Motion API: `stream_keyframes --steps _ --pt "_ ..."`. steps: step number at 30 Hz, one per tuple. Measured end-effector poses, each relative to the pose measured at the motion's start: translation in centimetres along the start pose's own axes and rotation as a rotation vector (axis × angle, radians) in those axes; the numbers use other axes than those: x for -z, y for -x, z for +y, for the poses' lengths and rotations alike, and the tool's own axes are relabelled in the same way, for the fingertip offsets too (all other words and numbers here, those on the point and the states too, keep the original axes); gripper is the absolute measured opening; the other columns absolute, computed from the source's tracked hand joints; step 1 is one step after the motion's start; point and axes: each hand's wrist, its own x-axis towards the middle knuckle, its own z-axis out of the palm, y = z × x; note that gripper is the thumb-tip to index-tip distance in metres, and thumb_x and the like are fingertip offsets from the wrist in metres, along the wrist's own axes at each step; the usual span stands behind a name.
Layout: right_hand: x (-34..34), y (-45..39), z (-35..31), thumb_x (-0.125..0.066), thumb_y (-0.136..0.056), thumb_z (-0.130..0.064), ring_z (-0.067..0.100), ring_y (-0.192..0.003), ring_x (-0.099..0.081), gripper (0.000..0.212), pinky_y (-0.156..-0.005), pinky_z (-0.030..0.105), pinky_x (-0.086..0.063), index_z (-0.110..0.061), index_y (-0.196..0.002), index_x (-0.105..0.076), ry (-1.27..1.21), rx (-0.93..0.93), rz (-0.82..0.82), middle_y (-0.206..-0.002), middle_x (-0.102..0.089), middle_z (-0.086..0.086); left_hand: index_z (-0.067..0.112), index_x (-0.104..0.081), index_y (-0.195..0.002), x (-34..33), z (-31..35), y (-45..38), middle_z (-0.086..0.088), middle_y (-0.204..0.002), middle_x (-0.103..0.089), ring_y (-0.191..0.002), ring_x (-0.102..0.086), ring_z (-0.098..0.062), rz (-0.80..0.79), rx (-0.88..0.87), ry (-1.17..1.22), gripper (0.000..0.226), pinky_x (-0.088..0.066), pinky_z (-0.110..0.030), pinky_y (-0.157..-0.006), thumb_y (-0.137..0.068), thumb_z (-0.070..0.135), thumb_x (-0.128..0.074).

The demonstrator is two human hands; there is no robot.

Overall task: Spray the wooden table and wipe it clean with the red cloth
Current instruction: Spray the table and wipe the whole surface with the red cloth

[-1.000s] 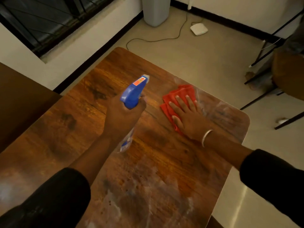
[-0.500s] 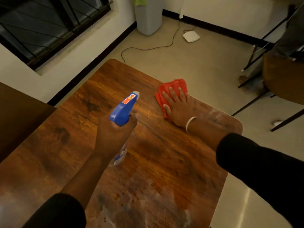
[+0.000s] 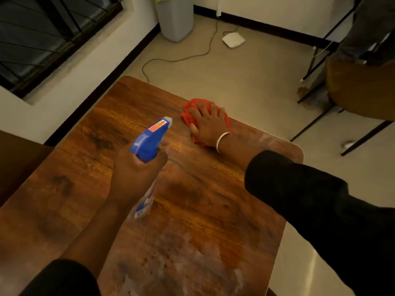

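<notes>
The wooden table (image 3: 89, 184) fills the lower half of the view, with whitish wet smears near its front edge and at its far right corner. My left hand (image 3: 136, 174) is wrapped around a spray bottle with a blue trigger head (image 3: 149, 139), held above the table's middle with the nozzle pointing away from me. My right hand (image 3: 208, 124) lies flat, fingers spread, pressing the red cloth (image 3: 188, 115) onto the table close to its far edge. Most of the cloth is hidden under the palm.
A grey bin (image 3: 175, 18) stands at the far wall, with a black cable (image 3: 177, 59) and a white device (image 3: 233, 39) on the floor beyond the table. Dark chairs (image 3: 361, 90) stand at the right. A barred window (image 3: 49, 33) is at the left.
My right hand has slid the red cloth away from me, from the right middle of the table toward its far edge. The bottle stays raised in my left hand.
</notes>
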Motion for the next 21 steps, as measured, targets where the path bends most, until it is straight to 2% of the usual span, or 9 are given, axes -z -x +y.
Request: stream_keyframes --steps 4,8,11,13,15,16,18,19,21 --pt "-1.6 6.4 3.9 -0.028 -0.107 -0.058 0.041 -0.164 -0.001 0.068 -0.127 0.069 -0.011 -0.034 -0.169 -0.017 -0.001 0.008 0.045 -0.179 -0.010 0.002 0.013 -0.056 -0.077 0.0 -0.3 0.5 0.003 -0.058 -0.055 -0.048 -0.053 -0.005 0.064 -0.055 -0.038 0.017 -0.044 -0.010 -0.048 -0.088 0.008 -0.069" --pt "-2.8 17.3 10.6 -0.022 -0.106 -0.061 0.038 -0.164 0.002 0.069 -0.128 0.068 -0.009 -0.037 -0.169 -0.013 -0.028 -0.169 0.099 -0.179 -0.007 -0.002 -0.011 -0.056 -0.091 0.6 0.1 0.5 -0.032 -0.072 -0.056 -0.052 -0.053 -0.009 0.089 -0.086 -0.047 0.020 -0.045 -0.006 -0.051 -0.091 0.007 -0.066" --pt "-3.5 22.3 12.8 -0.024 -0.105 -0.061 0.040 -0.164 -0.001 0.071 -0.128 0.068 -0.009 -0.037 -0.170 -0.011 -0.050 -0.311 0.097 -0.179 -0.006 -0.001 -0.006 -0.057 -0.090 0.9 -0.2 0.6 -0.026 -0.073 -0.060 -0.053 -0.058 -0.004 0.082 -0.090 -0.039 0.018 -0.048 -0.005 -0.054 -0.092 0.010 -0.065" --pt "-3.6 21.2 12.6 -0.024 -0.106 -0.060 0.044 -0.163 -0.002 0.069 -0.127 0.070 -0.008 -0.038 -0.169 -0.009 -0.056 -0.339 0.096 -0.179 -0.006 -0.001 0.003 -0.057 -0.085 1.4 -0.5 0.7 -0.009 -0.069 -0.063 -0.058 -0.062 -0.009 0.081 -0.075 -0.050 0.013 -0.052 -0.012 -0.058 -0.092 0.011 -0.065" --pt "-3.1 17.4 11.6 -0.023 -0.107 -0.060 0.047 -0.162 0.000 0.067 -0.125 0.072 -0.004 -0.041 -0.169 -0.006 -0.062 -0.335 0.104 -0.179 -0.004 -0.001 -0.003 -0.056 -0.092 2.0 -1.5 0.3 -0.022 -0.077 -0.062 -0.069 -0.064 -0.033 0.025 -0.005 -0.046 0.019 -0.059 -0.037 -0.071 -0.094 0.015 -0.062" --pt "-2.9 15.1 10.8 -0.022 -0.107 -0.061 0.048 -0.162 0.000 0.067 -0.125 0.073 -0.002 -0.041 -0.169 -0.005 -0.074 -0.319 0.099 -0.179 -0.003 -0.001 -0.005 -0.054 -0.095 2.2 -1.9 0.2 -0.028 -0.081 -0.060 -0.073 -0.063 -0.036 -0.004 0.042 -0.052 0.022 -0.059 -0.044 -0.077 -0.095 0.016 -0.060" --pt "-2.3 10.6 8.7 -0.017 -0.107 -0.063 0.050 -0.161 -0.001 0.067 -0.124 0.075 -0.002 -0.041 -0.169 -0.004 -0.093 -0.279 0.066 -0.179 -0.003 0.000 0.001 -0.054 -0.090 2.4 -2.2 0.3 -0.012 -0.076 -0.064 -0.065 -0.063 -0.012 0.002 0.063 -0.104 0.016 -0.059 -0.025 -0.072 -0.097 0.015 -0.057" --pt "-2.0 9.1 7.7 -0.016 -0.107 -0.064 0.050 -0.161 -0.001 0.067 -0.123 0.075 -0.002 -0.040 -0.169 -0.005 -0.098 -0.264 0.049 -0.179 -0.003 0.001 0.004 -0.054 -0.088 2.1 -2.0 0.5 -0.002 -0.072 -0.064 -0.062 -0.063 -0.009 0.017 0.042 -0.136 0.015 -0.055 -0.014 -0.064 -0.097 0.015 -0.057" --pt "-1.9 8.1 6.4 -0.015 -0.108 -0.062 0.049 -0.161 -0.002 0.066 -0.123 0.074 -0.004 -0.038 -0.169 -0.008 -0.085 -0.233 0.047 -0.179 -0.005 0.002 -0.003 -0.055 -0.094 1.8 -1.9 0.9 -0.016 -0.075 -0.062 -0.064 -0.063 -0.022 0.017 0.030 -0.143 0.028 -0.055 -0.019 -0.058 -0.096 0.024 -0.059"
